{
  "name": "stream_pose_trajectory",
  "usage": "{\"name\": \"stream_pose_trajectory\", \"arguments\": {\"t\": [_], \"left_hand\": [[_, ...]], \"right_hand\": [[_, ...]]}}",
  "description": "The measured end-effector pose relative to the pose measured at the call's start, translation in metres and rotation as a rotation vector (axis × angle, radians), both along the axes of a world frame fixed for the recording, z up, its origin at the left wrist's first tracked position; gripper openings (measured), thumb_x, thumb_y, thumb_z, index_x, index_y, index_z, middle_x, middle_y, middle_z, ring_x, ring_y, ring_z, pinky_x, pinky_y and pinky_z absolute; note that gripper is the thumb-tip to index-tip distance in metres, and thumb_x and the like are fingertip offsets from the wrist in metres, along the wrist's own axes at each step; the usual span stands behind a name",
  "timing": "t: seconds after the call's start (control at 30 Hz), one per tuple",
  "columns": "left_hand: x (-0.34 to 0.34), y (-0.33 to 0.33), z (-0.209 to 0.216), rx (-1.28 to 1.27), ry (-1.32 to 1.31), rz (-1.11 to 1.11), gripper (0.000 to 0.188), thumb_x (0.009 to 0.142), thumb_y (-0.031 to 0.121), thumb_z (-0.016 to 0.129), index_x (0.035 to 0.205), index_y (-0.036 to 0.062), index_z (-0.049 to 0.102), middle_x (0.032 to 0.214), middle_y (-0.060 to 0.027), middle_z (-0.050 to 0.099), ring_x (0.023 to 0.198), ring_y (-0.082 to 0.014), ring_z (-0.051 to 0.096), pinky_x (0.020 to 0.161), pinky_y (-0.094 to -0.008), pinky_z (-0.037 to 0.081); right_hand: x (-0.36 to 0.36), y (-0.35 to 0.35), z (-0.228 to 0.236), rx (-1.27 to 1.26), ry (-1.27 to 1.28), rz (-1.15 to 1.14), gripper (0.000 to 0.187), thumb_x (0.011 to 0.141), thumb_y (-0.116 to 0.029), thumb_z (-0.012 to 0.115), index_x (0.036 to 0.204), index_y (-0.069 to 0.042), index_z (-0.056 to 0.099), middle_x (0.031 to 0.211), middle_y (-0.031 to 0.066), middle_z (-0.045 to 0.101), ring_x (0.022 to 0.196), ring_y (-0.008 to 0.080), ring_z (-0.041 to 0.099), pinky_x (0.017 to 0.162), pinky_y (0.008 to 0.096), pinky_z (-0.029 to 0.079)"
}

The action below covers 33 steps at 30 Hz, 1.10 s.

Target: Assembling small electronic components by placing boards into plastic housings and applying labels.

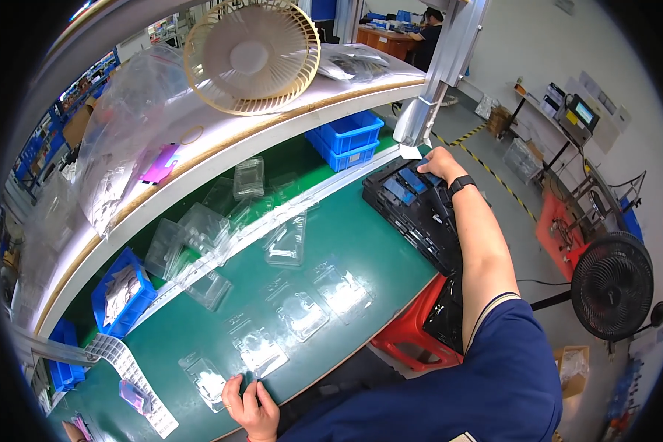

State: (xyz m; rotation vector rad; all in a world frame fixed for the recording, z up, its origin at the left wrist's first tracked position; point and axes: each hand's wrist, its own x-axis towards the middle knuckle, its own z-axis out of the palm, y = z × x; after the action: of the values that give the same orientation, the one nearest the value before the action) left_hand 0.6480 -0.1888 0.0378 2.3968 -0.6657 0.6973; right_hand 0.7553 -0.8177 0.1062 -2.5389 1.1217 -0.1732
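Observation:
My right hand [442,165] reaches over the far corner of a black tray [409,221]. Its thumb and fingers are closed together at the tray's edge, and what they pinch is hard to make out. Flat blue pieces [399,191] lie in the tray, and a white slip [410,152] sits by my fingertips. My left hand [252,411] rests at the table's near edge, fingers slightly apart and nothing visibly held. Just beyond its fingertips is an opened clear plastic blister shell [258,350]. Similar shells lie in a row: one on the left [205,379], others to the right [302,315], [344,291].
More clear shells [199,228] are heaped toward the shelf. Blue bins [350,136] and a blue box of papers [124,291] stand behind. A label strip [136,383] lies at left, near another person's hand [74,431]. A red stool [420,335] supports black material beside the table.

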Motion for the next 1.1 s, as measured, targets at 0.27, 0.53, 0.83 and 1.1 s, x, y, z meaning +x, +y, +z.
{"name": "stream_pose_trajectory", "arguments": {"t": [0.27, 0.53, 0.83, 1.1], "left_hand": [[0.003, -0.002, 0.000, 0.000, -0.005, -0.031, 0.007, 0.075, -0.001, 0.062, 0.082, -0.0013, 0.060, 0.106, -0.0182, 0.056, 0.099, -0.0364, 0.052, 0.088, -0.0451, 0.041], [0.002, -0.004, -0.001, -0.009, -0.017, -0.038, 0.007, 0.075, -0.002, 0.062, 0.081, -0.0015, 0.060, 0.105, -0.0182, 0.056, 0.099, -0.0361, 0.053, 0.086, -0.0447, 0.041], [0.001, -0.002, 0.000, -0.008, -0.013, -0.018, 0.005, 0.075, -0.002, 0.062, 0.080, -0.0020, 0.060, 0.104, -0.0183, 0.056, 0.099, -0.0363, 0.053, 0.085, -0.0444, 0.042], [0.001, -0.001, -0.001, -0.010, 0.005, -0.001, 0.006, 0.075, -0.002, 0.062, 0.082, -0.0023, 0.060, 0.105, -0.0177, 0.056, 0.100, -0.0362, 0.052, 0.086, -0.0451, 0.042]], "right_hand": [[-0.028, 0.001, 0.015, 0.237, -0.328, -0.112, 0.027, 0.067, -0.011, 0.079, 0.089, 0.000, 0.067, 0.085, 0.0073, 0.067, 0.073, 0.0129, 0.060, 0.071, 0.0280, 0.048], [-0.061, 0.021, 0.041, 0.336, -0.515, -0.113, 0.017, 0.074, -0.005, 0.073, 0.090, -0.001, 0.067, 0.077, 0.0034, 0.065, 0.065, 0.0132, 0.058, 0.062, 0.0275, 0.046], [-0.043, 0.031, 0.022, 0.471, -0.383, 0.068, 0.021, 0.071, -0.011, 0.076, 0.089, -0.005, 0.068, 0.073, 0.0013, 0.063, 0.061, 0.0113, 0.055, 0.054, 0.0272, 0.043], [0.010, 0.038, 0.004, 0.038, -0.074, 0.243, 0.045, 0.061, -0.025, 0.084, 0.093, 0.000, 0.068, 0.092, 0.0159, 0.068, 0.087, 0.0272, 0.065, 0.078, 0.0334, 0.049]]}}
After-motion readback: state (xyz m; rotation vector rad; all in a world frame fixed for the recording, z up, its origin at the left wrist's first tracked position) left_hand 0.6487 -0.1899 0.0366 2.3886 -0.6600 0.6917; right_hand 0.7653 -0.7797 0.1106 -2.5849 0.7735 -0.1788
